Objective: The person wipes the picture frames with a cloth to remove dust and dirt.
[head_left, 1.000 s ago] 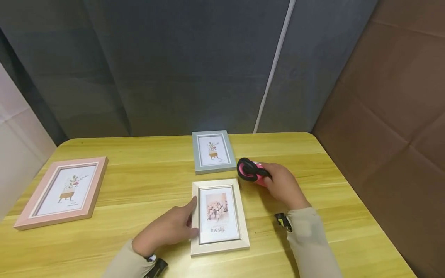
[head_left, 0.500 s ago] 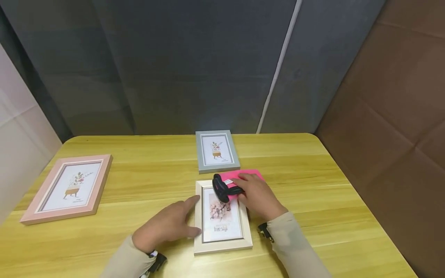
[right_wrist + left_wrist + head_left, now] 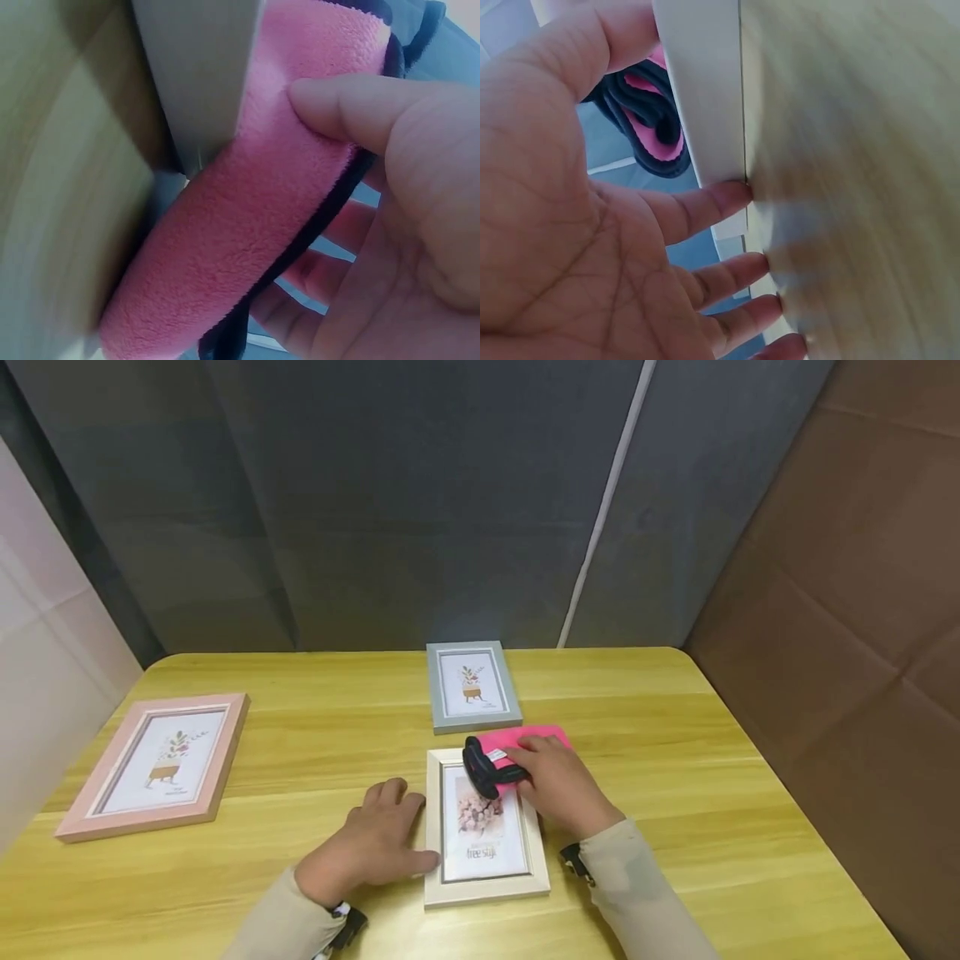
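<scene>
A cream picture frame (image 3: 487, 888) lies face up before me on the table, showing a print of pink flowers. My right hand (image 3: 564, 785) grips a pink plush cloth with black edging (image 3: 542, 737), laid over the frame's upper right corner. In the right wrist view the thumb presses on the cloth's pink pile (image 3: 240, 217), with the fingers behind it. My left hand (image 3: 367, 847) rests at the frame's left side, fingers spread on the table. Its thumb touches the left border; in the left wrist view the index fingertip touches the frame's side (image 3: 701, 90).
Behind the cream frame lies a grey-blue picture frame (image 3: 477, 725) with a plant print. A larger pink picture frame (image 3: 225, 766) lies at the left of the wooden table (image 3: 645, 710). A dark curtain (image 3: 375, 510) closes the back and a brown one (image 3: 847, 610) the right.
My right hand has brought the cloth from right of the cream frame onto its upper right corner. The left hand's fingers have spread. The whole head view has shifted slightly.
</scene>
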